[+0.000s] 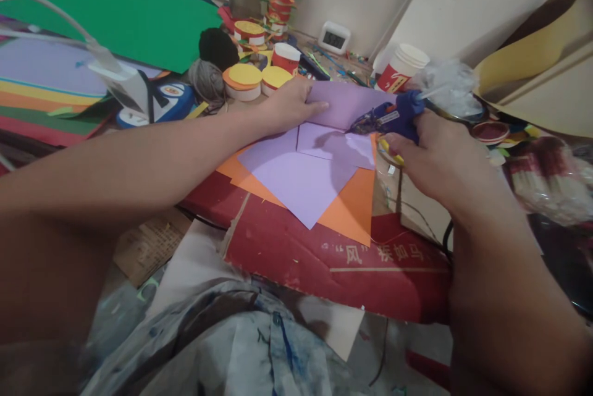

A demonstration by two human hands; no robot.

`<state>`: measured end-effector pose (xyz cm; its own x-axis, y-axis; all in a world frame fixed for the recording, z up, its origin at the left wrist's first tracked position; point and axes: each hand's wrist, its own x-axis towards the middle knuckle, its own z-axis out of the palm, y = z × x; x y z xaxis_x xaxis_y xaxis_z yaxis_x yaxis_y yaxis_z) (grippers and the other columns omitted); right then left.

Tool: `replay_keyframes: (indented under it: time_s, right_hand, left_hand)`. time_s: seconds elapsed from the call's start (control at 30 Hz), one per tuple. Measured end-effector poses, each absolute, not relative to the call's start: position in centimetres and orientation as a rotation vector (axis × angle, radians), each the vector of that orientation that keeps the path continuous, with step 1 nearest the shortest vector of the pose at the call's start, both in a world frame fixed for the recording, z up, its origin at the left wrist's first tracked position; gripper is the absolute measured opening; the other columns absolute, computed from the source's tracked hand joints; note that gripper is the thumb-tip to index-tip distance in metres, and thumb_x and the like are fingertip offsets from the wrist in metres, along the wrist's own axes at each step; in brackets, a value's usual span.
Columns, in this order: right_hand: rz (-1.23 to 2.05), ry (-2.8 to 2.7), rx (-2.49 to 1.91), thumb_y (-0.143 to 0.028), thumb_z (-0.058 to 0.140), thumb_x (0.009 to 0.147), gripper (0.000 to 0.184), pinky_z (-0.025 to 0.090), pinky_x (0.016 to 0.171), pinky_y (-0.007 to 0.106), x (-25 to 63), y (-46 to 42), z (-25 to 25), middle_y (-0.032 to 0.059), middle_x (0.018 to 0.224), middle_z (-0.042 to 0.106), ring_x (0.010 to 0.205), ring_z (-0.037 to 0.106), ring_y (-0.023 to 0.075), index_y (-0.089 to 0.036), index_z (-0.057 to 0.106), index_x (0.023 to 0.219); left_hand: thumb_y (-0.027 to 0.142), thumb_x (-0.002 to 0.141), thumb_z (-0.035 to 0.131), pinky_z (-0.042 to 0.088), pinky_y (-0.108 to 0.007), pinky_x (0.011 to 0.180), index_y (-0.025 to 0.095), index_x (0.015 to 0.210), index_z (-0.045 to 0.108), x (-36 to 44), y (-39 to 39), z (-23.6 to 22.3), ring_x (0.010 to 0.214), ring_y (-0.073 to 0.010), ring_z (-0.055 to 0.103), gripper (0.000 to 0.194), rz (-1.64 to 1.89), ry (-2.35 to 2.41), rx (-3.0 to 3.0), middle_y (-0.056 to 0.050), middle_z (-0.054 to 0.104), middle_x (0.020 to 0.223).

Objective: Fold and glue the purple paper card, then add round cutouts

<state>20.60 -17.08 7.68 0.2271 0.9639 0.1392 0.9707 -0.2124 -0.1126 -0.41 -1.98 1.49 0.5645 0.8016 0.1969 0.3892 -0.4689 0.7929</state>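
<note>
My left hand [296,101] grips the left end of a folded or rolled piece of purple paper [352,102], thumb on its front. In my right hand [430,149] is a blue hot glue gun [403,115]; its dark nozzle touches or nearly touches the lower edge of that piece. Below lie more purple sheets [301,180], one a smaller piece, overlapping orange sheets [352,204]. These rest on a red cardboard [296,260] printed with lettering. The fingers of my right hand are partly hidden behind the glue gun.
Beyond my hands stand round yellow-topped boxes [243,81], dark yarn balls [217,50], paper cups [403,68] and a small digital clock [334,37]. A large green sheet [106,10] and a power strip [157,102] with plugged cables lie left. Bagged matchstick-like sticks [542,173] sit at right.
</note>
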Motion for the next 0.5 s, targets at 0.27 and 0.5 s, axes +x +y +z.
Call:
replay_keyframes:
  time_s: [0.27, 0.5]
  right_hand:
    - [-0.141, -1.859, -2.623, -0.034, 0.053, 0.105, 0.034, 0.055, 0.105, 0.059, 20.5, -17.3, 9.4, 0.0352, 0.126, 0.073, 0.125, 0.071, 0.0522, -0.007, 0.066, 0.123]
    - [-0.238, -1.855, -2.551, -0.038, 0.052, 0.102, 0.035, 0.057, 0.097, 0.054, 20.7, -17.5, 8.5, 0.0311, 0.118, 0.076, 0.109, 0.074, 0.0448, -0.012, 0.066, 0.12]
  left_hand:
    - [0.035, 0.093, 0.073, 0.051, -0.039, 0.096, 0.019, 0.089, 0.073, -0.4, -1.8, 1.4, 0.111, -0.029, 0.067, 0.017, 0.712, 0.966, 2.059, -0.006, 0.074, 0.089]
    - [0.037, 0.095, 0.071, 0.048, -0.04, 0.095, 0.017, 0.092, 0.072, -0.4, -1.6, 1.4, 0.114, -0.0308, 0.065, 0.02, 0.699, 0.986, 2.068, -0.006, 0.072, 0.089]
